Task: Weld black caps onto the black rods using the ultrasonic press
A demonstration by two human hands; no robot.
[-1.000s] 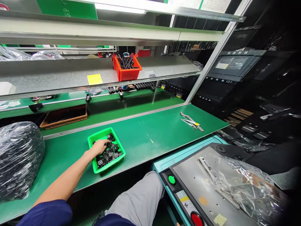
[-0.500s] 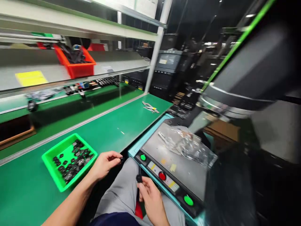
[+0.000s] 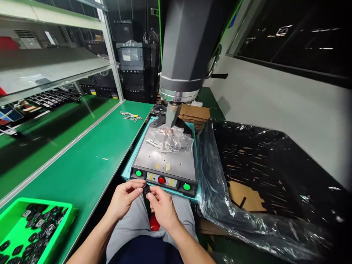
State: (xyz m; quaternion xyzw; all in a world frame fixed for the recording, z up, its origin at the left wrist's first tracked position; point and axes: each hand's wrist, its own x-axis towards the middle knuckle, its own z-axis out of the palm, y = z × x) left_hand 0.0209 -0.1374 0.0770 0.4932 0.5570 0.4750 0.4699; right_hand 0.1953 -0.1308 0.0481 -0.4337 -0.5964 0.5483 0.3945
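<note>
Nearly closed, your left hand (image 3: 123, 201) and right hand (image 3: 163, 208) pinch a small black part (image 3: 146, 189) near the button panel (image 3: 161, 180), seemingly positioning it, the next move likely calling for steadiness; at left, a green bin (image 3: 12, 225) of black pieces (image 3: 41, 223) sits on the table (image 3: 90, 168)

"Was the green bin (image 3: 60, 234) plastic?"

"It looked so, smooth and glossy; the small black part (image 3: 146, 189) seemed plastic too."

"And the machine plate (image 3: 176, 164)?"

"Smooth grey metal with a dull sheen; the bag (image 3: 177, 143) on it was clear, crinkled plastic."

"The black liner (image 3: 210, 183) shone, surely?"

"Yes, wrinkled glossy film. The cardboard (image 3: 244, 194) was matt, the trousers (image 3: 125, 230) dull cloth, the bench top (image 3: 88, 176) smooth."
</note>
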